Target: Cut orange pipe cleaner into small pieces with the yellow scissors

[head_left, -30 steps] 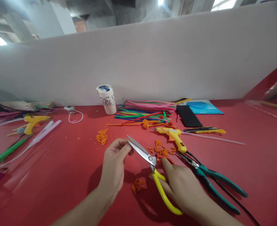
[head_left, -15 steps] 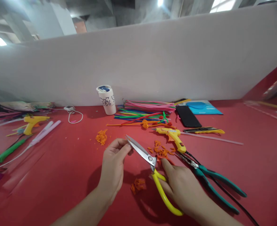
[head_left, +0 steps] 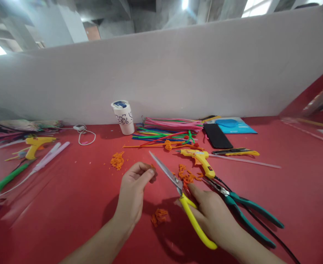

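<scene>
My right hand [head_left: 213, 216] is wrapped around the yellow handle of a pair of scissors [head_left: 165, 169], whose blades point up and to the left. Between thumb and fingertips, my left hand [head_left: 135, 183] pinches a small orange pipe cleaner piece [head_left: 153, 167], mostly hidden by the fingers. The scissor blades lie just right of those fingertips, apart from them. Short orange pipe cleaner pieces [head_left: 187, 174] lie beyond my right hand. A smaller heap of orange pieces [head_left: 159, 217] rests between my forearms, and fine orange clippings [head_left: 117, 160] are piled beyond my left hand.
Right of my hands lie a yellow glue gun [head_left: 202, 159], green-handled pliers [head_left: 249, 205], a utility knife [head_left: 237, 151] and a phone [head_left: 218, 135]. Bundled pipe cleaners [head_left: 169, 126] and a white cup [head_left: 123, 119] stand near the partition [head_left: 161, 73]. Another glue gun [head_left: 36, 145] lies left.
The scissors have moved away from my left fingertips, their tip now higher and clear of the fingers. An orange bit now shows at my left fingertips. The view has shifted slightly.
</scene>
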A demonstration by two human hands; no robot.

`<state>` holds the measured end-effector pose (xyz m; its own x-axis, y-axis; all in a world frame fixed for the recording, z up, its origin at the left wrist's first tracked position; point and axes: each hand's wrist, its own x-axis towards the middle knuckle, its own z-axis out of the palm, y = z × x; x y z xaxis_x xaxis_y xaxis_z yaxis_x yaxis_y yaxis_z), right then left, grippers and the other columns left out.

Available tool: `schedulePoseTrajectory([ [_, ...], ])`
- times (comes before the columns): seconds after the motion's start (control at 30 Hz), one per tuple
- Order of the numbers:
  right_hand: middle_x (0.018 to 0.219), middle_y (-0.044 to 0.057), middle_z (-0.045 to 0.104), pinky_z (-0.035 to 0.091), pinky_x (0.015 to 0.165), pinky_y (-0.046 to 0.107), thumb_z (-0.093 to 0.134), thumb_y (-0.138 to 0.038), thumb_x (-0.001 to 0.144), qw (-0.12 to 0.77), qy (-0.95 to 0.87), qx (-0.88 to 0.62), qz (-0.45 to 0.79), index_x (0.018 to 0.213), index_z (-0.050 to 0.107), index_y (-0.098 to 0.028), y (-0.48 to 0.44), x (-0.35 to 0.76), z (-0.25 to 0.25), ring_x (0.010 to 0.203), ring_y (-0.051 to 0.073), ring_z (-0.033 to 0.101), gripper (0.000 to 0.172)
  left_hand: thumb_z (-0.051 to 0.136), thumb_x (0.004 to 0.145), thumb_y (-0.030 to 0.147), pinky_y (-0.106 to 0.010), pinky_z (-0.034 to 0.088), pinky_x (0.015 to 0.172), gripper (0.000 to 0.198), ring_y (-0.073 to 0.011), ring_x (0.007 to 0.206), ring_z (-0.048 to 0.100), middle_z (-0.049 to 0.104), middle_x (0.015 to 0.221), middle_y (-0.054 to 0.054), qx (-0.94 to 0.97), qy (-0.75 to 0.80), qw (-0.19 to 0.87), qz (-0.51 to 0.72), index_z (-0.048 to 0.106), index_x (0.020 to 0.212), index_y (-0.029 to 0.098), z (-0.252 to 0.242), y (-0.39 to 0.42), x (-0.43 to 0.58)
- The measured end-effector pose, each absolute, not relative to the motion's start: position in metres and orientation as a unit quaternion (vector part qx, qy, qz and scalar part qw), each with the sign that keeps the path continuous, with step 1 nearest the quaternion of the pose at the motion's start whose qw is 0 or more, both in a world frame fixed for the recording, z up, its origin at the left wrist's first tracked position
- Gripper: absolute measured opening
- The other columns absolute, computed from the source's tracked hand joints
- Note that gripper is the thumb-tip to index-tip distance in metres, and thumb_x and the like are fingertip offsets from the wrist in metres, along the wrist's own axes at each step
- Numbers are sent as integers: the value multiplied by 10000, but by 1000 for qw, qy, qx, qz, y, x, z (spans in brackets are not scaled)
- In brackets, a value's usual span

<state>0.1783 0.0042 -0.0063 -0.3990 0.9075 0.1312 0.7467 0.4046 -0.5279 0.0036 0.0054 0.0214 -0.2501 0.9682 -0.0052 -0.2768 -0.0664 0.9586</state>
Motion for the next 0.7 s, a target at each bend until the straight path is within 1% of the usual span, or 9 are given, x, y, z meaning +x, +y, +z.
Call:
schedulePoseTrajectory([
  [0.1, 456, -75, 367, 250, 383, 204, 413, -389, 766, 278, -708, -497, 418, 606, 343, -217, 4, 172, 3, 381, 78, 353, 245, 585, 652, 156, -196, 365, 557, 82, -88, 545, 457, 517, 561, 36, 399, 499, 510, 577, 538, 585, 165, 22, 2, 9],
  [0.13, 438, -86, 342, 253, 362, 196, 411, -391, 759, 289, -667, -495, 476, 610, 348, -217, 3, 170, 6, 355, 72, 338, 238, 593, 642, 162, -198, 366, 555, 75, -92, 543, 461, 514, 559, 36, 416, 510, 510, 554, 543, 586, 165, 22, 0, 11],
  [0.2, 415, -102, 325, 245, 319, 183, 427, -395, 740, 307, -598, -497, 548, 654, 392, -213, 2, 167, 11, 314, 65, 321, 204, 595, 633, 167, -205, 368, 551, 56, -100, 543, 462, 511, 561, 34, 462, 528, 500, 508, 555, 593, 166, 21, -3, 15],
  [0.3, 403, -112, 351, 228, 286, 171, 471, -402, 707, 330, -549, -506, 578, 740, 444, -209, 0, 166, 14, 284, 58, 309, 198, 553, 641, 132, -218, 370, 548, 66, -117, 546, 464, 510, 557, 23, 547, 531, 463, 452, 565, 590, 172, 19, -7, 21],
  [0.43, 396, -108, 377, 236, 287, 168, 498, -361, 682, 325, -556, -504, 576, 681, 427, -201, -1, 168, 16, 285, 49, 313, 175, 531, 619, 88, -236, 371, 561, 126, -132, 546, 476, 521, 543, 15, 630, 537, 381, 411, 567, 550, 187, 19, -12, 26],
  [0.5, 387, -107, 384, 240, 287, 165, 486, -314, 676, 314, -562, -503, 577, 660, 419, -200, -1, 168, 17, 281, 46, 313, 133, 538, 607, 84, -239, 369, 565, 127, -133, 548, 478, 522, 542, 16, 642, 540, 366, 402, 567, 543, 189, 21, -13, 26],
  [0.57, 387, -107, 394, 224, 283, 157, 468, -270, 677, 310, -565, -503, 576, 659, 432, -195, 0, 168, 17, 276, 38, 296, 86, 537, 605, 92, -237, 372, 560, 111, -134, 555, 481, 528, 554, 10, 620, 532, 409, 406, 572, 554, 184, 23, -13, 25],
  [0.7, 408, -104, 405, 202, 277, 142, 460, -239, 688, 303, -573, -505, 569, 692, 464, -190, 0, 168, 15, 280, 30, 286, 50, 570, 623, 176, -226, 366, 518, 45, -125, 534, 486, 554, 565, -11, 504, 497, 585, 396, 607, 619, 152, 22, -9, 20],
])
